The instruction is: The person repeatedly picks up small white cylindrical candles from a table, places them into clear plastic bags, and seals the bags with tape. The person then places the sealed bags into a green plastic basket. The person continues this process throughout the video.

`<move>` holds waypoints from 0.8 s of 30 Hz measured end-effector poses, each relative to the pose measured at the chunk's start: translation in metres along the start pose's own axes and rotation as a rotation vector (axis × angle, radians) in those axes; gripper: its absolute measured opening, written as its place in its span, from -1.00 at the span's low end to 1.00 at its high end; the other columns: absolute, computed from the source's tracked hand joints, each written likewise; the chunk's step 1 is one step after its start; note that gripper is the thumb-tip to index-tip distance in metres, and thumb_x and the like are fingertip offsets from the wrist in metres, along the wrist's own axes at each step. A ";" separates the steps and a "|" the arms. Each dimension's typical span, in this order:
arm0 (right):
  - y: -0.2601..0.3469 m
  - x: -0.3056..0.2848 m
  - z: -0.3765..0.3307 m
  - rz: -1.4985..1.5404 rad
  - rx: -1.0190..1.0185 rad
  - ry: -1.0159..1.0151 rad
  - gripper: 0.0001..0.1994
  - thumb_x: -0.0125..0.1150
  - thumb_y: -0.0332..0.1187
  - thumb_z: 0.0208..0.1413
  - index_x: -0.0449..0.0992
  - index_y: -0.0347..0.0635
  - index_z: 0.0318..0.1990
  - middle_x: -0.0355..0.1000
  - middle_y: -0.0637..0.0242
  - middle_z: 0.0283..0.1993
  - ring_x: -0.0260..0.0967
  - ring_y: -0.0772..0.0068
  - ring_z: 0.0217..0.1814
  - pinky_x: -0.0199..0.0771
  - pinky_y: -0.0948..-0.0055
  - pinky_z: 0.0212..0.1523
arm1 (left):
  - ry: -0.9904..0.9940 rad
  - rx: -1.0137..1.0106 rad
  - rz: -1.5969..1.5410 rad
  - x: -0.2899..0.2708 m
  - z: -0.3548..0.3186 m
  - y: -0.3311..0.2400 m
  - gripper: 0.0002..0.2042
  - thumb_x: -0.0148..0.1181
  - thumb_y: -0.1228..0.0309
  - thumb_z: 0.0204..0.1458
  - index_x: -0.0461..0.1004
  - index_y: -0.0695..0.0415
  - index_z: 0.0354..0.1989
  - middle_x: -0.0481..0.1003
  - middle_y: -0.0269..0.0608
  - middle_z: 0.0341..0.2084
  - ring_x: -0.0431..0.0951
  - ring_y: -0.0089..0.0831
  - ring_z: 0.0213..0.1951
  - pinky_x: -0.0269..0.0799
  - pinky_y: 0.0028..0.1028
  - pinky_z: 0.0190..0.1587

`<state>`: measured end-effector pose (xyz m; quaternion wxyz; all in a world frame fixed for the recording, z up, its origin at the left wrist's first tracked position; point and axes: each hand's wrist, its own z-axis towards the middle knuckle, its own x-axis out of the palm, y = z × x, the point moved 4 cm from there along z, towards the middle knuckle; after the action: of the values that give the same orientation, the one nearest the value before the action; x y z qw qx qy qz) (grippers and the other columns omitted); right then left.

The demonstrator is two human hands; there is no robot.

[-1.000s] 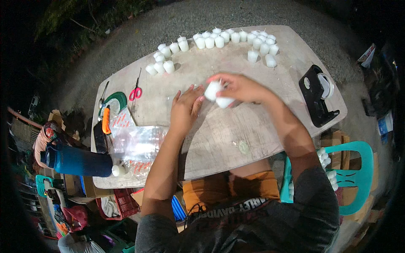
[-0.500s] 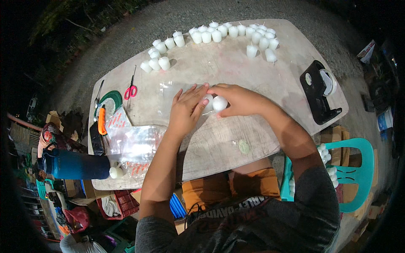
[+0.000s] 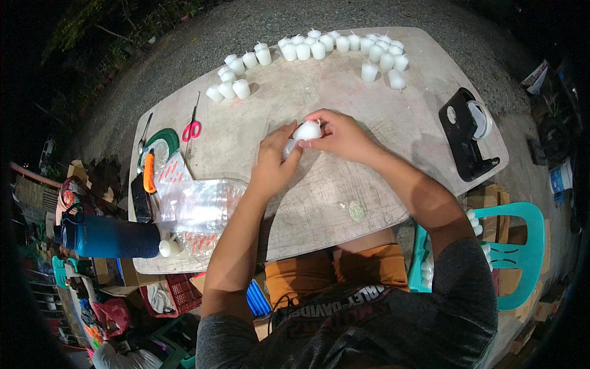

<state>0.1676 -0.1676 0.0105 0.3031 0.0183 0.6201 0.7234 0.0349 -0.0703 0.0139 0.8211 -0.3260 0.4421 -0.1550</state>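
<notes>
Over the middle of the table, my left hand (image 3: 276,157) and my right hand (image 3: 342,136) are both closed around white votive candles. One candle (image 3: 307,130) shows plainly between them, lying on its side, with my right fingers pinching it. Below it, against my left thumb, is a whitish, shiny shape (image 3: 291,147). It looks like another candle in clear plastic film, though my fingers partly cover it. Similar white candles (image 3: 318,50) stand in a curved band along the table's far edge, several of them close together.
Clear plastic bags (image 3: 206,203), an orange cutter (image 3: 149,174), pink-handled scissors (image 3: 192,130) and a blue bottle (image 3: 114,237) lie at the left. A black tape dispenser (image 3: 458,135) sits at the right. Rubber bands (image 3: 356,213) lie near the front edge, beyond which stands a green chair (image 3: 528,258).
Both hands have lifted slightly off the tabletop. The candle beside my right hand has tilted and moved up and left, and the clear film left of my hands is now gathered in.
</notes>
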 end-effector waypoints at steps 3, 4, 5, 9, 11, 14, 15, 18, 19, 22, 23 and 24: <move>0.030 0.001 -0.011 -0.413 -0.246 -0.055 -0.67 0.28 -0.57 -0.10 0.39 -0.28 -0.13 0.38 0.29 -0.18 0.39 0.53 -0.19 0.47 0.53 -0.23 | -0.050 0.082 0.021 -0.002 0.001 -0.004 -0.65 0.02 0.34 0.09 0.40 0.22 0.03 0.43 0.08 -0.06 0.38 -0.02 0.05 0.23 -0.24 0.10; 0.032 0.004 -0.011 -0.399 -0.228 -0.042 -0.68 0.29 -0.56 -0.10 0.39 -0.28 -0.14 0.37 0.29 -0.15 0.39 0.54 -0.18 0.48 0.53 -0.22 | -0.069 0.047 0.026 -0.002 0.000 -0.004 -0.66 -0.01 0.35 0.11 0.40 0.21 0.02 0.44 0.07 -0.07 0.38 -0.03 0.05 0.23 -0.25 0.10; 0.032 0.005 -0.012 -0.383 -0.208 -0.034 -0.69 0.29 -0.55 -0.09 0.39 -0.29 -0.14 0.36 0.29 -0.13 0.38 0.55 -0.16 0.48 0.53 -0.21 | -0.085 0.014 0.032 -0.003 0.000 -0.007 -0.68 -0.04 0.35 0.13 0.41 0.20 0.02 0.44 0.07 -0.07 0.38 -0.03 0.04 0.24 -0.25 0.10; 0.006 0.004 -0.005 -0.021 -0.041 0.030 -0.66 0.33 -0.55 -0.14 0.40 -0.27 -0.15 0.37 0.28 -0.13 0.39 0.54 -0.23 0.49 0.53 -0.20 | -0.060 -0.195 -0.067 -0.008 -0.002 -0.014 -0.69 -0.11 0.35 0.18 0.42 0.12 0.04 0.43 0.03 -0.04 0.35 -0.05 0.07 0.23 -0.28 0.11; 0.002 0.004 -0.002 0.003 -0.049 0.043 -0.66 0.36 -0.53 -0.16 0.40 -0.28 -0.18 0.38 0.28 -0.17 0.39 0.54 -0.30 0.50 0.52 -0.20 | -0.045 -0.103 -0.062 -0.008 -0.001 -0.016 -0.69 -0.10 0.34 0.17 0.42 0.07 0.06 0.40 0.00 0.00 0.33 -0.04 0.10 0.21 -0.27 0.12; 0.005 0.007 -0.001 -0.037 -0.240 -0.225 -0.63 0.43 -0.42 -0.23 0.38 -0.23 -0.25 0.40 0.26 -0.32 0.41 0.52 -0.39 0.46 0.47 -0.36 | -0.048 0.103 0.044 -0.010 0.001 -0.016 -0.68 -0.07 0.34 0.16 0.42 -0.02 0.08 0.35 -0.06 0.08 0.27 -0.02 0.14 0.17 -0.23 0.14; 0.006 0.009 0.000 -0.055 -0.153 -0.149 -0.63 0.44 -0.41 -0.23 0.38 -0.24 -0.26 0.41 0.27 -0.35 0.41 0.52 -0.40 0.45 0.46 -0.36 | -0.052 0.182 0.096 -0.011 0.001 -0.017 -0.68 -0.06 0.34 0.15 0.42 -0.05 0.08 0.33 -0.08 0.10 0.25 -0.02 0.15 0.16 -0.21 0.15; 0.005 0.007 -0.002 -0.146 0.054 0.030 -0.62 0.46 -0.36 -0.24 0.39 -0.26 -0.27 0.42 0.32 -0.42 0.39 0.53 -0.42 0.44 0.45 -0.36 | -0.005 0.264 0.181 -0.009 0.000 -0.024 -0.67 -0.05 0.33 0.14 0.42 -0.12 0.09 0.28 -0.12 0.16 0.21 0.00 0.18 0.09 -0.17 0.19; 0.000 0.007 -0.001 -0.199 0.089 0.059 -0.62 0.45 -0.36 -0.23 0.39 -0.27 -0.26 0.42 0.34 -0.45 0.39 0.54 -0.43 0.43 0.46 -0.36 | -0.011 0.253 0.207 -0.010 0.000 -0.026 -0.67 -0.05 0.32 0.14 0.42 -0.13 0.09 0.27 -0.13 0.17 0.20 -0.01 0.19 0.07 -0.17 0.20; 0.012 0.010 -0.004 -0.268 0.041 0.018 -0.64 0.43 -0.36 -0.19 0.41 -0.30 -0.26 0.42 0.36 -0.47 0.37 0.56 -0.46 0.42 0.48 -0.37 | -0.008 0.225 0.256 -0.012 -0.002 -0.027 -0.67 -0.06 0.30 0.14 0.42 -0.15 0.09 0.23 -0.14 0.19 0.17 -0.05 0.22 0.02 -0.18 0.22; 0.018 0.010 -0.005 -0.276 0.000 -0.022 -0.66 0.42 -0.36 -0.17 0.41 -0.30 -0.27 0.43 0.36 -0.47 0.36 0.56 -0.47 0.42 0.49 -0.37 | 0.011 0.227 0.252 -0.011 -0.002 -0.025 -0.66 -0.07 0.29 0.15 0.41 -0.16 0.10 0.22 -0.14 0.20 0.16 -0.06 0.23 0.00 -0.18 0.22; 0.017 0.012 -0.004 -0.119 0.004 -0.003 -0.68 0.40 -0.36 -0.16 0.43 -0.31 -0.29 0.44 0.35 -0.45 0.37 0.56 -0.47 0.42 0.49 -0.37 | 0.029 0.229 0.247 -0.010 -0.003 -0.024 -0.66 -0.09 0.28 0.15 0.41 -0.16 0.10 0.21 -0.14 0.21 0.16 -0.07 0.23 -0.01 -0.18 0.22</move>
<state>0.1491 -0.1666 0.0206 0.3464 -0.0169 0.6210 0.7029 0.0280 -0.0836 0.0353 0.8592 -0.1713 0.4702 -0.1066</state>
